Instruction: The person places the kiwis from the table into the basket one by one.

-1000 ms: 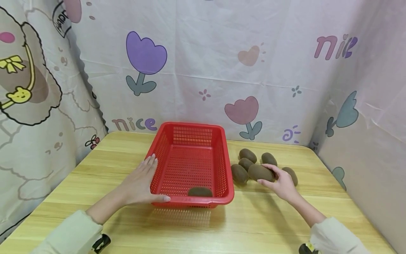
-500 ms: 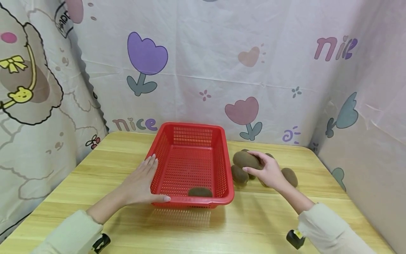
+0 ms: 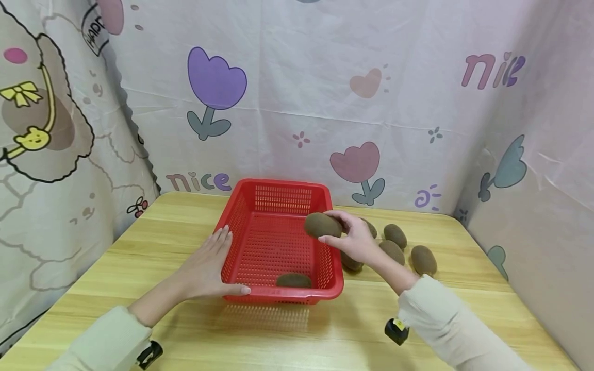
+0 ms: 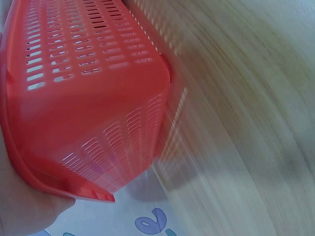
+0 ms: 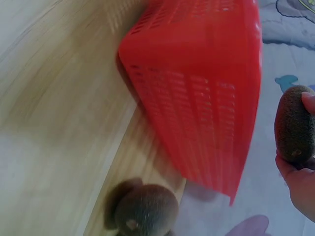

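Observation:
A brown kiwi (image 3: pixel 321 226) is pinched between the thumb and fingers of my right hand (image 3: pixel 356 238), held up over the right rim of a red plastic basket (image 3: pixel 283 292). In the right wrist view that kiwi (image 5: pixel 294 125) appears at the right edge, above the basket's side wall (image 5: pixel 197 103). My left hand (image 3: pixel 204 268) rests with spread, straight fingers on the basket's near left corner. The left wrist view shows part of that hand (image 4: pixel 24 206) against the rim. Another kiwi (image 3: pixel 294 280) lies inside the basket near its front wall.
Right of the basket, several kiwis lie on the wooden table (image 3: pixel 371 314), including one at the far right (image 3: pixel 424 259) and one behind it (image 3: pixel 395 236). My right hand partly hides others. A printed cloth (image 3: pixel 287 77) hangs behind the table and along both sides.
My right hand has lifted one kiwi from the group and carried it left to above the basket's right rim. My left hand and the basket have stayed in place.

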`<act>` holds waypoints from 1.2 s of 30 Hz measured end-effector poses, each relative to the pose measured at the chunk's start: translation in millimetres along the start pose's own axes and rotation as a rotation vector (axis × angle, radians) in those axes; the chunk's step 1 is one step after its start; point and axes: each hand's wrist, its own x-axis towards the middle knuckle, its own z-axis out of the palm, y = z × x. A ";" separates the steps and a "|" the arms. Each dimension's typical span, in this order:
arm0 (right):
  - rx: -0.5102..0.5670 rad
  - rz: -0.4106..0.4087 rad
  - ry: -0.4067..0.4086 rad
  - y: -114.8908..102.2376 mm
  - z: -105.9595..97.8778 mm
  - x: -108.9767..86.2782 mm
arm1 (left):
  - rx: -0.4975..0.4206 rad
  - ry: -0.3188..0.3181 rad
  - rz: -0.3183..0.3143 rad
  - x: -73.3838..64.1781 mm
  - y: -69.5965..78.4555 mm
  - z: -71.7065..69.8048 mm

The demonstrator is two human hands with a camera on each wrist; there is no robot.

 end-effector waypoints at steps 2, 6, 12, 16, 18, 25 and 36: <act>-0.009 -0.014 -0.020 -1.5 5.8 3.0 | -0.002 0.001 -0.001 -0.1 -0.2 -0.1; -0.014 -0.061 -0.061 -3.4 17.6 9.5 | 0.001 0.006 -0.001 -0.3 -0.4 -0.4; -0.073 -0.048 -0.145 -6.6 36.7 18.4 | 0.002 0.014 0.001 -0.2 -1.4 -0.3; -0.121 -0.032 -0.210 -9.0 49.8 23.8 | 0.002 0.012 0.001 -0.3 -1.8 -0.6; -0.155 -0.037 -0.233 -8.8 56.1 26.5 | 0.000 0.012 -0.001 -0.5 -1.8 -0.8; -0.297 -0.046 -0.359 -1.6 72.3 31.1 | 0.001 0.015 -0.007 -1.1 -1.4 0.4; -0.335 -0.049 -0.451 3.5 75.9 27.2 | 0.005 0.023 0.003 0.3 -2.0 2.6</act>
